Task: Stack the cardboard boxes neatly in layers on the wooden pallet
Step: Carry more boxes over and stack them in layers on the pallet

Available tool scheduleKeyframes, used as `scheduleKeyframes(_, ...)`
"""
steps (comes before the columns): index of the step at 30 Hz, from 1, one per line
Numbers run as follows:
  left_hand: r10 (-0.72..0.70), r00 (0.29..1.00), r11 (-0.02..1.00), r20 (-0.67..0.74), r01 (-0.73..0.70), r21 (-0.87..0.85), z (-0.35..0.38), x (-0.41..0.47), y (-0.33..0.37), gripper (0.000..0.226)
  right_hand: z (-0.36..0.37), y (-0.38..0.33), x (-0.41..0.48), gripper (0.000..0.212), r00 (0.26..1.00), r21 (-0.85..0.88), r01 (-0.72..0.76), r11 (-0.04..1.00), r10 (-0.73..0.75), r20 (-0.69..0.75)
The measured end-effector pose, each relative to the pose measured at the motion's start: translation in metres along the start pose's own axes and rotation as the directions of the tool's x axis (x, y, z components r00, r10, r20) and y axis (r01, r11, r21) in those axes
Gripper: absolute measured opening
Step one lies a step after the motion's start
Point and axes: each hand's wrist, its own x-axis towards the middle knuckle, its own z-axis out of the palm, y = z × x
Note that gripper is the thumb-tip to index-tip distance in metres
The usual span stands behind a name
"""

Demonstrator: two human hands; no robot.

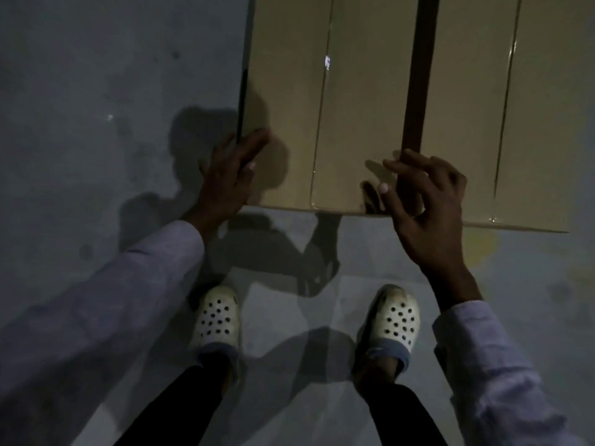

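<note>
Two taped cardboard boxes stand side by side ahead of me, a dark gap between them. The left cardboard box point(325, 101) fills the upper middle; the right cardboard box point(521, 117) runs to the frame's right edge. My left hand point(225, 175) rests flat against the left box's near left corner, thumb lying on its top. My right hand point(421, 201) hovers over the near edge by the gap, fingers loosely bent and holding nothing. The wooden pallet is hidden.
Grey concrete floor point(96, 123) lies to the left and in front of the boxes. My feet in white perforated clogs point(217, 317) stand just short of the boxes' near edge. The light is dim, with hand shadows on the floor.
</note>
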Motion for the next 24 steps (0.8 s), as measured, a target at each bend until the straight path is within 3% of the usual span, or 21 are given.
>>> scheduleKeyframes(5, 0.013, 1.0, 0.947, -0.011, -0.016, -0.321, -0.004, -0.016, -0.013, 0.068, 0.023, -0.011, 0.004, 0.04, 0.989, 0.175, 0.059, 0.983, -0.082, 0.123)
scheduleKeyframes(10, -0.136, 0.988, 0.743, 0.071, 0.149, -0.652, 0.013, -0.012, 0.034, 0.091, 0.048, -0.009, 0.02, 0.055, 0.982, 0.29, 0.113, 0.95, -0.151, 0.113)
scheduleKeyframes(15, -0.008, 0.995, 0.677, 0.098, 0.078, -0.732, -0.002, -0.009, 0.065, 0.094, 0.02, -0.021, 0.025, 0.048, 0.995, 0.272, 0.095, 0.958, -0.1, 0.002)
scheduleKeyframes(19, -0.058, 0.972, 0.665, 0.226, 0.206, -0.718, -0.062, -0.016, 0.121, 0.095, -0.029, -0.073, 0.031, 0.044, 1.0, 0.304, 0.013, 0.952, -0.006, -0.023)
scheduleKeyframes(24, -0.12, 0.937, 0.653, 0.329, 0.324, -0.684, -0.186, -0.038, 0.21, 0.09, -0.134, -0.19, 0.035, 0.035, 0.994, 0.306, -0.109, 0.946, 0.105, 0.028)
